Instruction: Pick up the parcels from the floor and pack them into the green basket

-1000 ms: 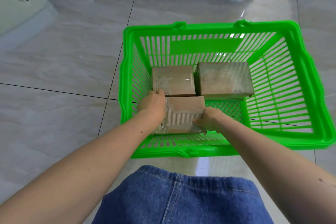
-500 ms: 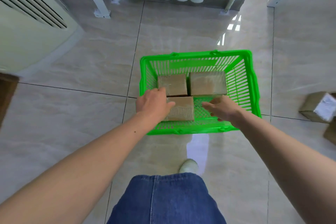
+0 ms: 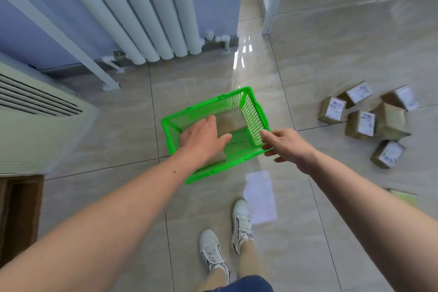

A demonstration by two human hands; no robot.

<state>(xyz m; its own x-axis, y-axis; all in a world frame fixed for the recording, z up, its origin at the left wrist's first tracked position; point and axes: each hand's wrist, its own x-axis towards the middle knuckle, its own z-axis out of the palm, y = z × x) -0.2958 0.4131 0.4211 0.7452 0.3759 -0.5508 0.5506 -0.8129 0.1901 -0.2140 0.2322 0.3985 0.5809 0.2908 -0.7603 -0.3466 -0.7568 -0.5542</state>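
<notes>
Risen from the green basket (image 3: pixel 254 115), both my hands, left hand (image 3: pixel 203 136) and right hand (image 3: pixel 283 143), hang open and empty; stiff, light-looking floor parcels (image 3: pixel 361 123) right of it suit gripping by opposite sides.

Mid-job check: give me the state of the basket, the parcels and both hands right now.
green basket: on floor, partly filled
parcels in basket: lying flat inside
parcels on floor: clustered, not yet packed
left hand: open, empty, above basket
right hand: open, empty
</notes>
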